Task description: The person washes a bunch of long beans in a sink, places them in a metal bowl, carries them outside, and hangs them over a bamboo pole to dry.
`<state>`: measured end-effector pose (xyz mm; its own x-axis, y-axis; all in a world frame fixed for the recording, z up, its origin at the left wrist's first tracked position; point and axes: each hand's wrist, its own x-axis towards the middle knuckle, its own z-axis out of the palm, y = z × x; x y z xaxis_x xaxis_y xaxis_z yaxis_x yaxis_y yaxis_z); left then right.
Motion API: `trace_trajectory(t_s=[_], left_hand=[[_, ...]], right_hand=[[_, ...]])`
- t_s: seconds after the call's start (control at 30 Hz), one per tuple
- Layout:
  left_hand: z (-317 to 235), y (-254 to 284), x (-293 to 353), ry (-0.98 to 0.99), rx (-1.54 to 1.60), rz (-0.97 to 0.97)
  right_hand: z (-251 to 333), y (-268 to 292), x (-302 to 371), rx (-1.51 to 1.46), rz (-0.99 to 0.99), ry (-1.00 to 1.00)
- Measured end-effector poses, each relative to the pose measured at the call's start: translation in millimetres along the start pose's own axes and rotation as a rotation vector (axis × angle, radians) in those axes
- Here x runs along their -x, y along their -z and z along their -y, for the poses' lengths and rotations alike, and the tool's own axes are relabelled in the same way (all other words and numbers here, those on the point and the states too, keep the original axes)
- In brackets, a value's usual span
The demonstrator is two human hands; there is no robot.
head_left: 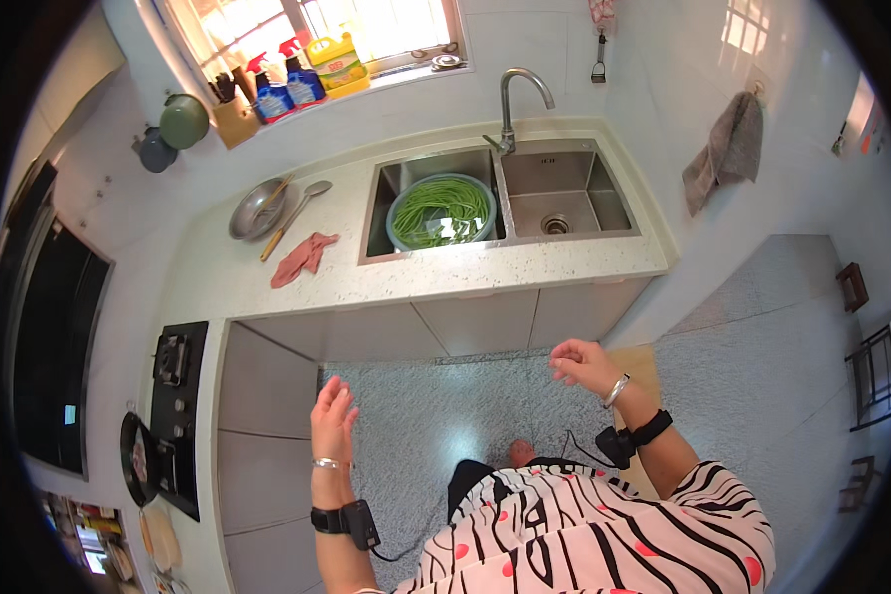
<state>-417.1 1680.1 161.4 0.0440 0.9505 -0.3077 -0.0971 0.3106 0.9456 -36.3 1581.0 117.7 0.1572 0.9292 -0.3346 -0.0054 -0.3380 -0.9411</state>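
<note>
Green beans (445, 198) first: head view has them coiled in a bluish basin (391, 220) inside the left sink (414, 173). They look long and uncut to me, so I'd call it early: beans in the basin, neither hand on them. Left hand (334, 414) is loose, fingers apart, nothing in it; right hand (584, 366) is half curled, no visible grip. Metal bowl (247, 226) has a wooden-handled utensil in it; pan (132, 477) holds something, can't tell what.
</note>
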Motion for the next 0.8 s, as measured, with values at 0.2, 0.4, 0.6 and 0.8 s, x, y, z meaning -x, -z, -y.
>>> trace_trajectory(t_s=[0.2,0.4,0.6,0.8], left_hand=[[-30,-66,-143,0.052,-0.09,0.143],[-38,-130,-316,-0.153,-0.366,0.444],[-18,-195,-443,-0.341,-0.868,0.722],[9,-230,-523,0.116,-0.745,0.917]], right_hand=[[15,25,-74,-0.019,-0.049,-0.045],[37,31,-149,-0.032,-0.204,-0.08],[81,35,-209,0.005,-0.279,-0.221],[116,26,-308,-0.004,-0.312,-0.155]])
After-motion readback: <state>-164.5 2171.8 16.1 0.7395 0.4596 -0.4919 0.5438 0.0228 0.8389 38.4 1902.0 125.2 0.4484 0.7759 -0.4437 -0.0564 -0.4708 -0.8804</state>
